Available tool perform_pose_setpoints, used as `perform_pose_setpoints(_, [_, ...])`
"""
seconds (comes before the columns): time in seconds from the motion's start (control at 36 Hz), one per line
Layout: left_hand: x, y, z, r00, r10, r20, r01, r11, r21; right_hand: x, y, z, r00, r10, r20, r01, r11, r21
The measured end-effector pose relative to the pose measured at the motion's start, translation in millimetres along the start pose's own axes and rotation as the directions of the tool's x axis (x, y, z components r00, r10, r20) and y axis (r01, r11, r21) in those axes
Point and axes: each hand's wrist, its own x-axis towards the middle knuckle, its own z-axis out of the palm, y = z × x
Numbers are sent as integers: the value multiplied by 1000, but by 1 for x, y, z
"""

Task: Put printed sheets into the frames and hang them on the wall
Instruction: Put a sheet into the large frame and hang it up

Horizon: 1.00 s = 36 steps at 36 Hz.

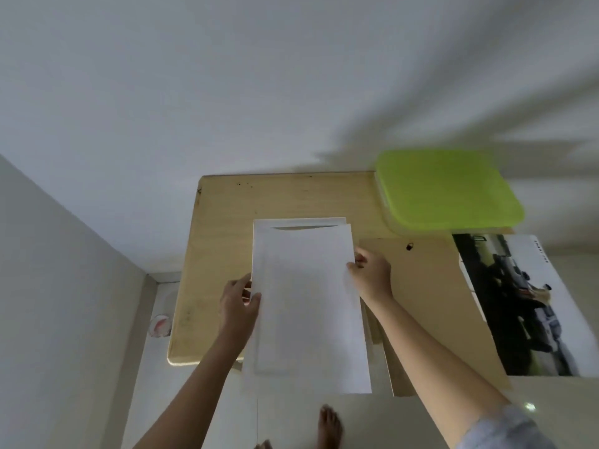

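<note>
A white sheet (308, 303), blank side up, lies over a white frame (264, 226) whose top edge shows just beyond it on the small wooden table (223, 228). My left hand (238, 303) pinches the sheet's left edge, thumb on top. My right hand (369, 273) pinches its right edge. To the right, a brown backing board (431, 293) with a small black hanger clip (409, 246) lies flat. A printed photo sheet (531, 303) with dark shapes rests further right.
A lime-green plastic lid (447, 189) on a box stands at the table's back right. The white wall (227, 76) rises behind the table. A round pinkish object (160, 325) lies on the floor left of the table. My bare foot (329, 426) shows below.
</note>
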Motion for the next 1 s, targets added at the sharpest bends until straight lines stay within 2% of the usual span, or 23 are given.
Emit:
perform_pose_setpoints(0.17, [0, -5, 12, 998, -43, -54, 46, 998, 44, 19, 12, 11, 995, 9, 102, 7, 987, -163])
perform_pose_setpoints(0.28, [1, -9, 16, 998, -34, -60, 38, 997, 68, 6, 1, 14, 981, -142, 133, 177, 936, -303])
perform_pose_setpoints(0.33, [-1, -11, 18, 998, -43, -50, 46, 998, 51, -8, -2, 20, 946, -214, 242, 282, 913, -295])
perform_pose_setpoints(0.42, [-3, -10, 20, 997, -60, -45, 61, 998, 22, -30, 2, 35, 837, -284, 467, 463, 824, -328])
perform_pose_setpoints(0.5, [-3, -7, 22, 996, -80, -46, 80, 997, -3, -38, 10, 46, 777, -258, 575, 552, 718, -424])
perform_pose_setpoints(0.81, [11, -7, 24, 995, -71, -64, 74, 996, 46, -16, 4, 56, 786, -244, 568, 554, 684, -474])
perform_pose_setpoints(1.0, [19, -9, 23, 993, -61, -102, 70, 993, 93, -8, 7, 48, 855, -174, 489, 452, 712, -537])
